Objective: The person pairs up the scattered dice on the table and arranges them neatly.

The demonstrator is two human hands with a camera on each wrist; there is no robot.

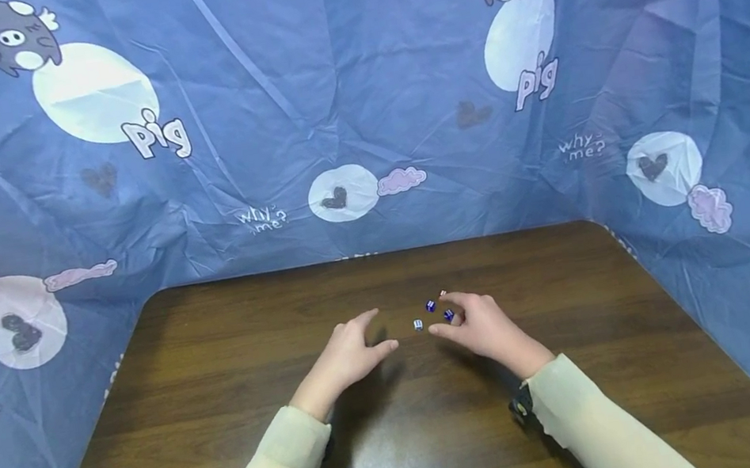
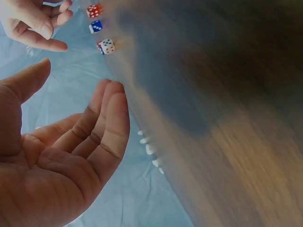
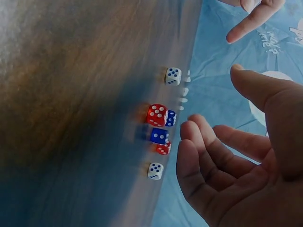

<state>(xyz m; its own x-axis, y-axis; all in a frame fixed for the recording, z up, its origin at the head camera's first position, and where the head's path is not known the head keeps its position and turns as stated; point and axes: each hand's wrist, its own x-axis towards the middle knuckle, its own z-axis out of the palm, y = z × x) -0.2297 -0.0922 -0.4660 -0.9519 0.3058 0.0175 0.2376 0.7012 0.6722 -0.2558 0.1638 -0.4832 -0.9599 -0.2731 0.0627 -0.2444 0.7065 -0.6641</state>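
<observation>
Several small dice in red, blue and white lie on the wooden table between and beside the hands. In the head view a white die (image 1: 418,325) sits nearest the left hand, and two blue dice, one the blue die (image 1: 431,306), lie by the right hand. The right wrist view shows a red die (image 3: 157,115) and another white die (image 3: 155,171) in a loose row. My left hand (image 1: 350,353), thumb and fingers spread apart, holds nothing. On the dice's other side, my right hand (image 1: 484,322) has relaxed, parted fingers, also holds nothing and partly hides the dice.
A brown wood-grain table (image 1: 228,414) spreads under both arms. Behind and at its sides hangs a blue printed cloth (image 1: 341,95) with pig drawings. Below the right cuff, a dark strapped device (image 1: 522,403) shows at the wrist.
</observation>
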